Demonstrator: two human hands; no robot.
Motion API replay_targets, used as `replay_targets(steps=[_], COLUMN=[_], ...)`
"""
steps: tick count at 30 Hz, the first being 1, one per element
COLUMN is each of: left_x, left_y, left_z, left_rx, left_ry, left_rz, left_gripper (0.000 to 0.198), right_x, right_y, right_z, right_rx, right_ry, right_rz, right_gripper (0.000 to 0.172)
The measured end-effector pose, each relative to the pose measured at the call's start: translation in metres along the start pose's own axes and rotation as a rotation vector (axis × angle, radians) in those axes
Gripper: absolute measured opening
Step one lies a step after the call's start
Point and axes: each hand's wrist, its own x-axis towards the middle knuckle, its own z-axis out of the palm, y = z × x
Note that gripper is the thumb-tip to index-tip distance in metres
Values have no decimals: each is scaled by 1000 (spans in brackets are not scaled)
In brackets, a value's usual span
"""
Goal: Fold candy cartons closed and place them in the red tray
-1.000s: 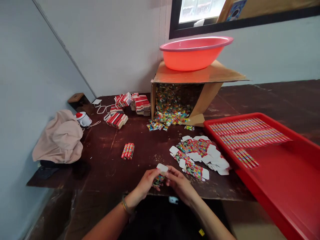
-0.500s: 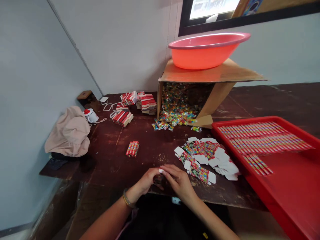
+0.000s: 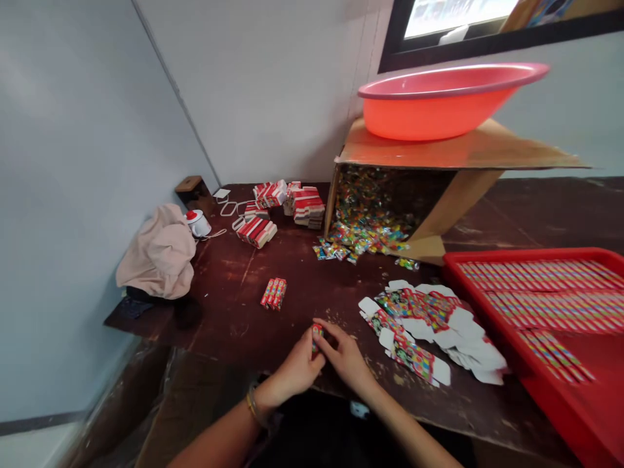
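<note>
A small red patterned candy box [image 3: 317,333] is pinched between my two hands near the table's front edge. My left hand [image 3: 298,361] wraps its near left side, and the fingers of my right hand [image 3: 344,354] press its top and right. Farther left, a small group of finished-looking candy boxes [image 3: 273,294] stands side by side on the table. To the right of my hands lies a loose heap of flat, unfolded candy cartons [image 3: 414,357], some printed side up and some white side up.
A cardboard box [image 3: 390,151] on its side spills small candy packets [image 3: 361,237]; a pink basin [image 3: 439,117] rests on it. The red tray [image 3: 468,309] at right holds rows of boxes. Bundled cartons [image 3: 256,232], a mug [image 3: 197,224] and beige cloth [image 3: 158,253] lie left.
The view has turned a little left. A white flap showed between my fingers earlier; now the box's red printed end shows there, with both hands still on it.
</note>
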Motion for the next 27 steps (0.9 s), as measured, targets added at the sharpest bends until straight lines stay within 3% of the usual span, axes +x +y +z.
replay_targets(steps=[3,6,7,9,11,13,15,17,19,22,24,27], left_x=[8,24,31,44,51,51,43,32,23,13,10,10], left_y=[-2,-10,-15,-27,-37,-42,-40,-31,-21,-8,-2,4], left_z=[-39,-89,-102,-120,-125,-124,-121,-116,-103,-62,-23,37], left_rx=[282,411,410,376,350,345,381,441,445,323,221,135], left_ry=[217,624,683,688,652,648,699,751,677,334,64,-245], left_rz=[137,116,76,8,-16,-5,45,131,198,188,122,51], left_gripper=[37,40,42,37,34,37,42,44,39,31,29,28], right_x=[50,103,116,132,130,108,70,20,-35,-103,-124,-119], right_y=[13,16,14,8,1,-1,7,26,53,91,103,99], right_z=[20,42,50,64,68,53,19,-28,-77,-130,-145,-151], right_rx=[60,41,39,38,38,36,-23,-246,-511,-825,-910,-870], right_ry=[19,69,78,89,95,97,114,169,255,341,370,347], right_rz=[50,39,27,3,-12,-28,-69,-148,-136,-27,20,71], right_gripper=[41,42,42,41,42,42,40,36,36,44,46,43])
